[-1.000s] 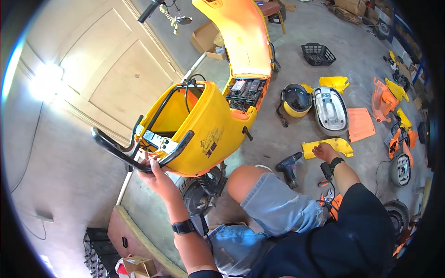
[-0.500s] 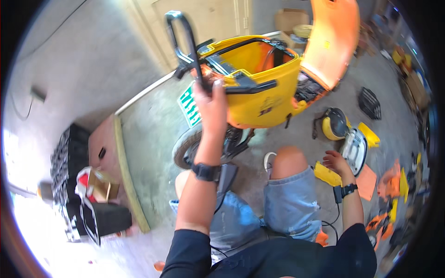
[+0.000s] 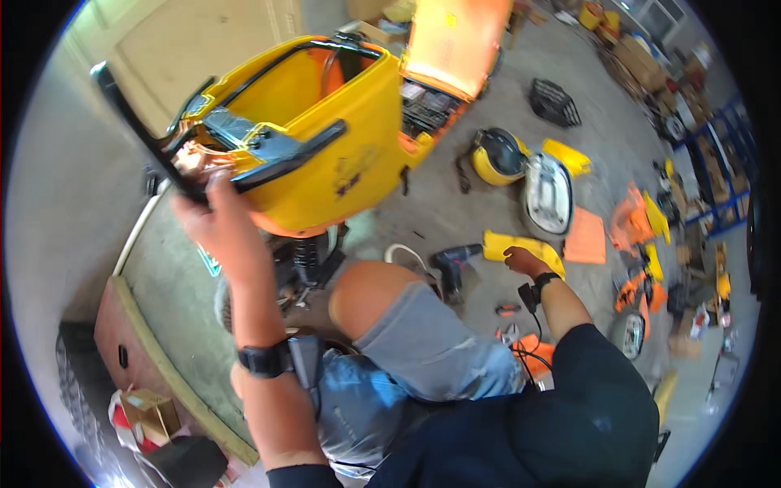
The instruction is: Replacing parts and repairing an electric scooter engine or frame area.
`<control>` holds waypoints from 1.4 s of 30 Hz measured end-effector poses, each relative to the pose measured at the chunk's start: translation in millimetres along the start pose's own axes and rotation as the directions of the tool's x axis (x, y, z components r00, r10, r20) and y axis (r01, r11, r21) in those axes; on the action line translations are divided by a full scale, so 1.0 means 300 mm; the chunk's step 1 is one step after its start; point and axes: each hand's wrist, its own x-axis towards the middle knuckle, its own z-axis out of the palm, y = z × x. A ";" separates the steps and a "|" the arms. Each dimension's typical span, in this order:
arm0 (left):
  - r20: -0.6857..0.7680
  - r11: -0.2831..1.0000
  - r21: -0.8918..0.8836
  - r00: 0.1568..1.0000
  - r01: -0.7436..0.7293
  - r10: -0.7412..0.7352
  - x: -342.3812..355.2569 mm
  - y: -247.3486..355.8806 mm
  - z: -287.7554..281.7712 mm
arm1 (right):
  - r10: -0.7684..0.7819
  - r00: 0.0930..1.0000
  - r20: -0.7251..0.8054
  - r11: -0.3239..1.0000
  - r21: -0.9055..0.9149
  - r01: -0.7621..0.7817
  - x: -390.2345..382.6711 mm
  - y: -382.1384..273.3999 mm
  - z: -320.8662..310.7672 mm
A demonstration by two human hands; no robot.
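My left hand (image 3: 215, 224), blurred by motion, grips the black grab rail (image 3: 140, 126) at the rear of a yellow scooter body (image 3: 342, 171) with an open storage well. An orange lifted panel (image 3: 455, 37) stands beyond it, over exposed electrical parts (image 3: 423, 110). My right hand (image 3: 525, 262) hangs with loosely bent fingers apart over a yellow panel (image 3: 500, 246) on the floor; I see nothing held in it. A cordless drill (image 3: 451, 272) lies just left of it.
Around the floor lie a helmet (image 3: 498, 159), grey-white housing (image 3: 547, 195), black basket (image 3: 553, 102) and orange panels (image 3: 584, 236). Blue shelving (image 3: 716, 175) with boxes lines the right. A low board (image 3: 179, 382) and cartons (image 3: 146, 415) are at lower left, near the wall (image 3: 49, 203).
The view swung left half a second ago and has turned back. My left hand stays on the rail, which has shifted and risen relative to my knees. The scooter's body appears turned somewhat.
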 end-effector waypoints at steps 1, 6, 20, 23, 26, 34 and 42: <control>0.012 0.998 0.028 0.998 -0.064 0.064 0.006 -0.010 0.004 | 0.350 0.935 0.058 0.923 0.149 -0.355 -0.070 0.019 0.067; 0.001 0.990 0.044 0.991 -0.136 0.136 0.015 -0.056 -0.004 | 0.439 0.764 0.473 0.799 0.184 -0.573 -0.341 0.092 0.231; 0.237 0.952 0.242 0.963 -0.185 0.127 0.087 0.001 -0.097 | 0.753 0.192 0.630 -0.324 0.608 -0.725 -1.296 0.117 0.341; 0.220 0.999 -0.033 0.975 0.007 0.000 0.023 0.031 -0.026 | 0.731 0.035 0.681 -0.441 0.511 -0.738 -1.540 -0.016 0.421; 0.387 0.978 0.061 0.908 -0.199 0.161 0.026 0.027 -0.059 | 0.604 -0.014 0.797 -0.587 0.432 -0.685 -1.705 -0.186 0.514; 0.645 0.768 0.359 0.736 -0.531 0.207 0.188 -0.030 -0.258 | 0.313 0.085 0.946 -0.678 0.285 -0.678 -1.712 -0.624 0.738; 0.706 0.780 0.373 0.699 -0.503 0.113 0.191 0.039 -0.218 | 0.229 0.317 0.920 -0.758 0.373 -0.535 -1.556 -0.750 0.811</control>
